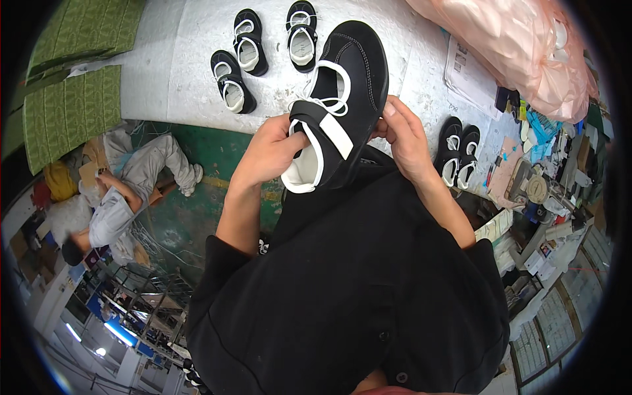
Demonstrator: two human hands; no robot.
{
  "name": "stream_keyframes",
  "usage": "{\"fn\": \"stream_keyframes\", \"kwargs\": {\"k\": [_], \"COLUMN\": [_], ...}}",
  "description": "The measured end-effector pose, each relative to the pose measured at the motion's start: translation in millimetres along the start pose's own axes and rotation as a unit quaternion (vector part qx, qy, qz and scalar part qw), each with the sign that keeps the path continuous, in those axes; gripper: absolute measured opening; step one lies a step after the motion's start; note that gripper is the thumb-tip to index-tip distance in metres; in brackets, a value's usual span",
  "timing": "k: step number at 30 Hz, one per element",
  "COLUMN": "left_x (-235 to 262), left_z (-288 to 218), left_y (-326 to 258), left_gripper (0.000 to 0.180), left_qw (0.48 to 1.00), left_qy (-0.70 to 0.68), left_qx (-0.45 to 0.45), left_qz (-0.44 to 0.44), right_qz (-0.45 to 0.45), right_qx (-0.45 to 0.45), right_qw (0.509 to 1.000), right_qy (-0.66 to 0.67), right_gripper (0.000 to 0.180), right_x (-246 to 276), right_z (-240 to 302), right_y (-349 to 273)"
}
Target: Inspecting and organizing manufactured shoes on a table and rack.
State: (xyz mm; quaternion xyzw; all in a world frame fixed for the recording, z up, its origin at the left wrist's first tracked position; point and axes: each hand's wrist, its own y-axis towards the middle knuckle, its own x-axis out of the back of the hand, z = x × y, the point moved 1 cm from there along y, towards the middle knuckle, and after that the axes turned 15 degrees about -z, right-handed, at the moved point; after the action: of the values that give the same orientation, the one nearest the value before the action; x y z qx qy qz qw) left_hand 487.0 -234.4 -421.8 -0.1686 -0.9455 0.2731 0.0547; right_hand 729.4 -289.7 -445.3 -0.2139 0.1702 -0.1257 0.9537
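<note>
I hold a black shoe (359,62) with white lining and a white-edged strap up in front of me, its toe pointing away. My left hand (273,151) grips its heel and strap end, fingers curled into the opening. My right hand (401,135) presses against the shoe's right side, thumb near the strap. Three more small black shoes (249,41) with white insides lie on the white table (171,72) beyond it. Another pair of black shoes (459,155) stands at the table's right, close to my right wrist.
A big pink plastic bag (520,46) lies at the table's far right, with papers (467,72) under it. Green quilted pads (72,79) hang at left. A person in grey (131,191) sits on the green floor. Cluttered boxes and tools (546,197) fill the right side.
</note>
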Motion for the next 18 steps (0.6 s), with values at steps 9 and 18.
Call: {"fn": "stream_keyframes", "kwargs": {"k": [9,18], "left_x": [-52,-59], "left_z": [28,136], "left_y": [33,39], "left_gripper": [0.029,0.051], "left_qw": [0.977,0.986], "left_qy": [0.161,0.141], "left_qx": [-0.113,-0.035], "left_qz": [-0.085,-0.085], "right_qz": [-0.056,-0.214], "right_qx": [0.106,0.048], "right_qw": [0.974,0.882], "right_qy": [-0.194,-0.416], "right_gripper": [0.090,0.077], "right_x": [16,208], "right_z": [-22,-112], "right_y": [-5,3]}}
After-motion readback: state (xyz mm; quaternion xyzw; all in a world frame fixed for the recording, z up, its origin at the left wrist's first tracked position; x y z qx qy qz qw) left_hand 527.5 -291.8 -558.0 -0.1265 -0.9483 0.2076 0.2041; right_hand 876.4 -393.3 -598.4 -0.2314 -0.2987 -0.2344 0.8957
